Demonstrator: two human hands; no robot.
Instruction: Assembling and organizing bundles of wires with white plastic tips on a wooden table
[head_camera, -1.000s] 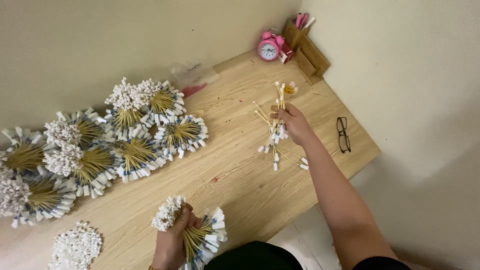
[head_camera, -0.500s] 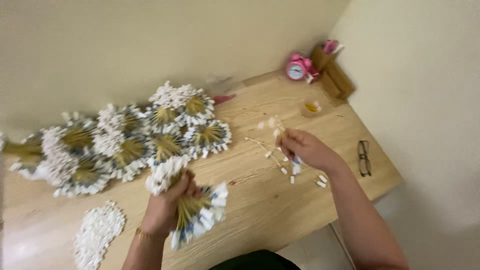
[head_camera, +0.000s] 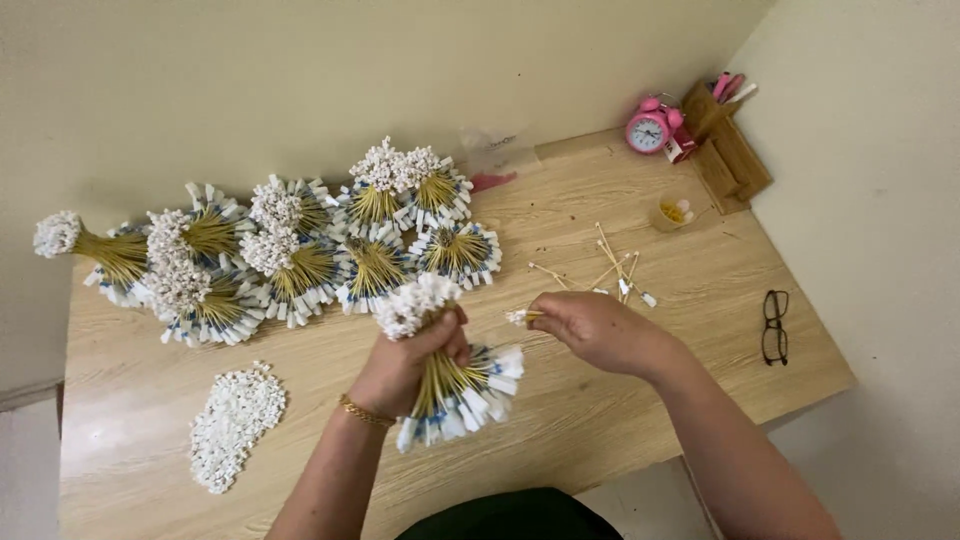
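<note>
At the frame's centre the left hand (head_camera: 405, 365) clenches a fat bundle of tagged sticks (head_camera: 445, 375) while the right hand (head_camera: 590, 328) pinches a single stick (head_camera: 522, 317) beside it, and a loosened grip could, I reckon, scatter the bundle across the wooden table (head_camera: 640, 420).

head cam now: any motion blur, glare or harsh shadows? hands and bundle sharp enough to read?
Head view: soft, even light with no glare on the wooden table; only faint shadows beneath the left hand and its stick bundle; the right hand is sharp, no motion smear; the loose sticks are thin but resolved; slight wide-angle bend along the table edges; the glasses are crisp.
</note>
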